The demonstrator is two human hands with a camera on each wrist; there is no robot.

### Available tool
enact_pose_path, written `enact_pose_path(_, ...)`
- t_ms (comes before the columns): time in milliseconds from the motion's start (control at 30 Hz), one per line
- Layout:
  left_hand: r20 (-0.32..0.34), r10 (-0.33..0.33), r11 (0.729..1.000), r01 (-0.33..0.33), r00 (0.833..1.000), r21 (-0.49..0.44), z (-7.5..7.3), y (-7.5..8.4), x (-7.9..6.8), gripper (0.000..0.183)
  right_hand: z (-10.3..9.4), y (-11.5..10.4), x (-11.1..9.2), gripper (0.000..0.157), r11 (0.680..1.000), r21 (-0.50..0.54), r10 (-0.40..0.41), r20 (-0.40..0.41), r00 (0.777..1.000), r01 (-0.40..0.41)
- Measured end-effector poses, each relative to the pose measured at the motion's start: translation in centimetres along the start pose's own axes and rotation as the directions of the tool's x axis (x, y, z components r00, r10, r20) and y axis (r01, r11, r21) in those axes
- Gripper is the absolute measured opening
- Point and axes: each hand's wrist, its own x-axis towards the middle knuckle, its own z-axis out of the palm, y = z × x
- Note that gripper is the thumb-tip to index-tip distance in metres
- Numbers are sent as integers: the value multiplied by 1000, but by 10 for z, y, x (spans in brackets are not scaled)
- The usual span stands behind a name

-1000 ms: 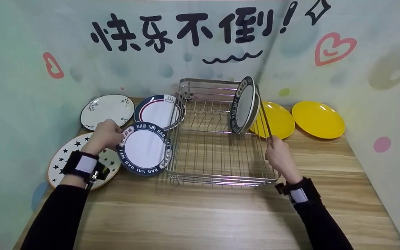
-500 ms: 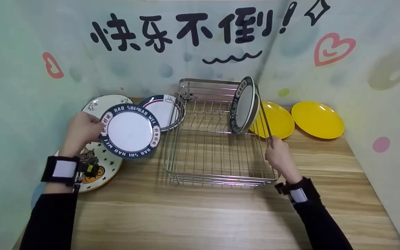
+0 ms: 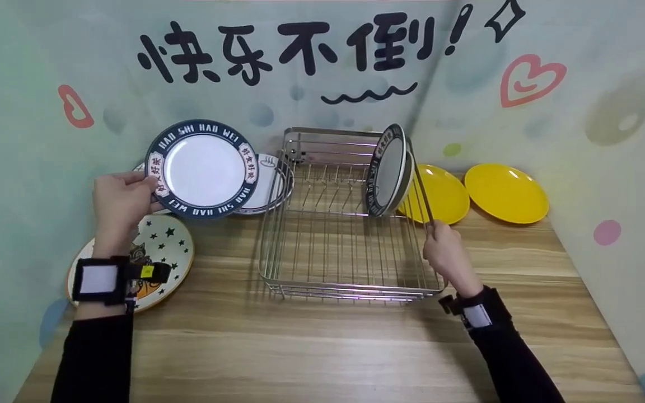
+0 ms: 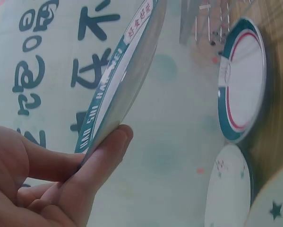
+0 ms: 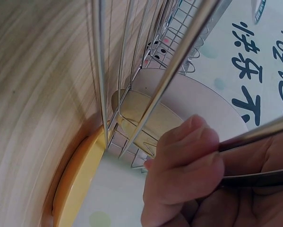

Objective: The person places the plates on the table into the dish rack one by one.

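Note:
My left hand (image 3: 121,204) pinches the left rim of a white plate with a dark blue lettered border (image 3: 205,170), lifted and tilted with its face toward the head camera. In the left wrist view the plate (image 4: 124,78) appears nearly edge-on between thumb and fingers. My right hand (image 3: 447,252) grips the right side rail of a wire dish rack (image 3: 350,288); its fingers (image 5: 188,161) curl round the metal bars in the right wrist view. Inside the rack, at the back right, a similar lettered plate (image 3: 388,170) stands upright in front of another dish (image 3: 408,182).
Two yellow plates (image 3: 506,193) (image 3: 440,193) lie right of the rack. On the left lie a star-patterned plate (image 3: 174,240), a floral plate (image 4: 228,184) and a blue-rimmed plate with a red line (image 4: 245,80). A printed backdrop (image 3: 300,106) stands behind the wooden table (image 3: 322,347).
My left hand has raised the lettered plate up and to the left, away from the rack's left side, turning its face more toward the head camera. The right hand keeps its grip on the rail.

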Motion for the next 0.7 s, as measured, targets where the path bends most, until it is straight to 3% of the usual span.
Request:
enact_pose_path(167,-3,31,981,-31,1000,-193,18,6,-7,43,1,1,1,31,1000,4,17,8,1000,-17)
enact_pose_path(433,-34,102,962,-108,994,-249,41,15,-25,35,3,0,0,30,1000,13,9,-1,1000,-9)
enact_pose_path(500,-39,106,947,-113,994,-300,48,17,-30,34,3,0,0,30,1000,17,7,1,1000,-7)
enact_pose_path(700,-40,127,859,-130,991,-496,71,29,-43,31,3,1,0,29,1000,19,2,-2,1000,-2)
